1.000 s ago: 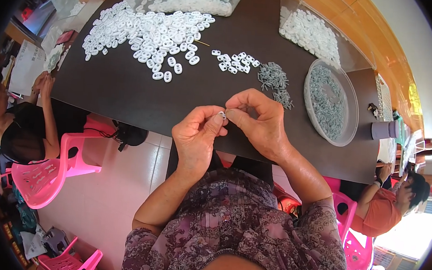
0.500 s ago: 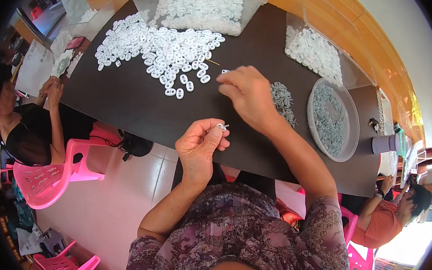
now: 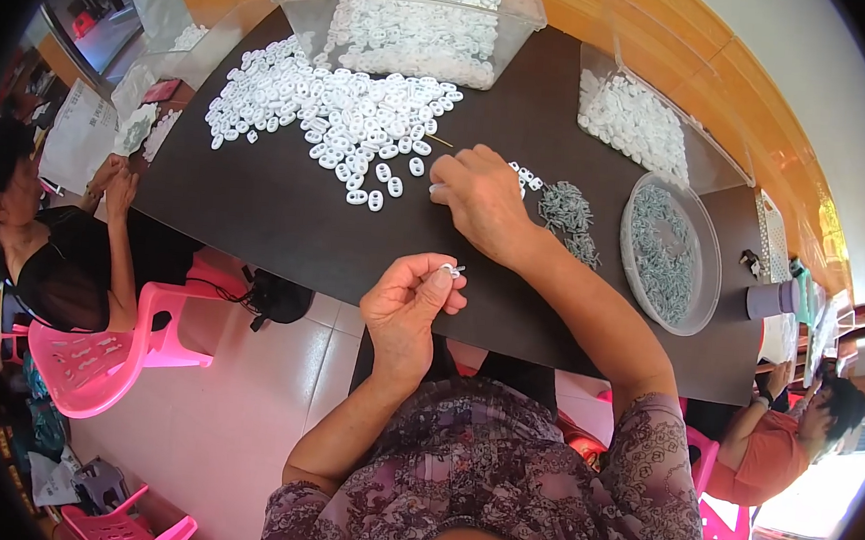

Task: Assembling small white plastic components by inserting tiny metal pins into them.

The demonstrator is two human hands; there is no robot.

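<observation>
Over the table's near edge, my left hand (image 3: 410, 304) pinches a small white plastic piece (image 3: 450, 269) with a short peg-like bit sticking out. The fingers hide most of it. My right hand (image 3: 487, 202) is low over the dark tabletop, fingertips pressed together and pointing down. Whatever they hold, if anything, is too small to name. Beyond its knuckles lie a few small white pieces (image 3: 525, 177), and beside them a heap of grey pegs (image 3: 567, 209). Left of my right hand spreads a large pile of white oval pieces with two holes (image 3: 348, 114).
A clear bin (image 3: 410, 13) of white pieces stands behind the pile. At right are another clear box (image 3: 632, 118) and a round tub (image 3: 695, 318) of grey pegs. A thin stick (image 3: 440, 140) lies by the pile. Other people sit left and right.
My right hand has come slightly nearer and left over the table, uncovering the small white pieces beside the grey pegs. My left hand keeps its pinch. The whole view has shifted a little.
</observation>
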